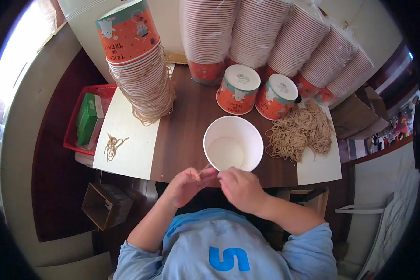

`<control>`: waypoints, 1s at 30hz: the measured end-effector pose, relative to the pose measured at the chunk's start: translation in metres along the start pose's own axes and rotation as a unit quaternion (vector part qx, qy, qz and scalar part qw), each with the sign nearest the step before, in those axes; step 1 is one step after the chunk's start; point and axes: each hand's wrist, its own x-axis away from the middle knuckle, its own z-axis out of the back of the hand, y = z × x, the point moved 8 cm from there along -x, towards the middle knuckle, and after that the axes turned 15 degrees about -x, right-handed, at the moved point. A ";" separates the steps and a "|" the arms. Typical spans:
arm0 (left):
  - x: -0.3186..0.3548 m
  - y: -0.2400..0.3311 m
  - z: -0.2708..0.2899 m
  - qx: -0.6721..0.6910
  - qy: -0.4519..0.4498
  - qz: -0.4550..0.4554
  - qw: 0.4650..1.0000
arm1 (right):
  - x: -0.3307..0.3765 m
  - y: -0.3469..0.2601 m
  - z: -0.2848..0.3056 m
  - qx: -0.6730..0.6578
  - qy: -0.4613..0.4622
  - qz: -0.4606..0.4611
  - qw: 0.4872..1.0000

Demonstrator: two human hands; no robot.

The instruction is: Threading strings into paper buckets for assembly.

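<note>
A white-lined paper bucket [211, 148] stands with its mouth up at the table's front edge, tilted slightly toward me. My left hand [186, 185] is at the bucket's near left side, fingers bent and drawn together close below the rim. Beside it, my right hand [241, 190] is closed in a pinch against the near rim. What the fingers hold, if anything, is too small to make out. Right of the bucket lies a heap of tan cord loops [297, 133]. A tall stack of nested orange buckets [137, 79], hung with similar cords, stands at the left.
Two upside-down orange buckets [238, 89] [277, 96] stand behind the white-lined one. Plastic-wrapped bucket stacks [261, 32] line the back. A few loose cords [113, 147] lie on the left white panel. Beyond it, a red basket [71, 133] holds a green box [89, 119].
</note>
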 end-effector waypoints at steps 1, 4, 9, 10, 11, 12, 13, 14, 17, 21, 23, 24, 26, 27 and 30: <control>0.002 -0.004 -0.003 -0.026 0.015 -0.010 0.999 | 0.005 -0.006 -0.009 0.007 0.002 0.046 0.999; 0.000 -0.012 -0.012 -0.062 0.030 -0.025 0.997 | 0.021 -0.003 -0.044 -0.035 0.007 0.080 0.996; -0.001 -0.015 0.000 -0.138 0.058 -0.028 0.988 | 0.020 0.021 -0.048 -0.200 0.044 -0.019 0.979; -0.001 -0.015 0.000 -0.138 0.058 -0.029 0.988 | 0.019 0.017 -0.037 -0.201 0.067 -0.001 0.977; -0.001 -0.012 0.001 -0.167 0.066 -0.050 0.982 | 0.019 0.014 -0.032 -0.200 0.067 -0.002 0.977; -0.001 -0.009 0.000 -0.196 0.074 -0.070 0.975 | 0.021 0.016 -0.027 -0.226 0.079 -0.028 0.971; 0.000 -0.010 0.000 -0.196 0.073 -0.070 0.976 | 0.022 0.018 -0.022 -0.252 0.090 -0.053 0.962; 0.002 -0.008 -0.002 -0.270 0.088 -0.077 0.956 | 0.025 0.024 -0.019 -0.272 0.095 -0.102 0.952; 0.006 -0.013 -0.012 -0.368 0.109 -0.089 0.919 | 0.027 0.041 -0.024 -0.383 0.099 -0.250 0.884; 0.009 -0.011 -0.016 -0.480 0.126 -0.103 0.862 | 0.031 0.054 -0.042 -0.431 0.086 -0.297 0.848; 0.010 -0.012 -0.014 -0.521 0.132 -0.119 0.835 | 0.034 0.061 -0.046 -0.434 0.088 -0.287 0.850; 0.011 -0.013 -0.014 -0.519 0.131 -0.119 0.836 | 0.034 0.062 -0.046 -0.434 0.087 -0.287 0.850; 0.011 -0.013 -0.015 -0.517 0.129 -0.119 0.838 | 0.036 0.064 -0.048 -0.413 0.058 -0.295 0.860; 0.011 -0.012 -0.018 -0.540 0.128 -0.115 0.824 | 0.038 0.069 -0.050 -0.413 0.058 -0.295 0.859; 0.010 -0.011 -0.022 -0.580 0.127 -0.123 0.795 | 0.045 0.078 -0.061 -0.450 0.042 -0.318 0.833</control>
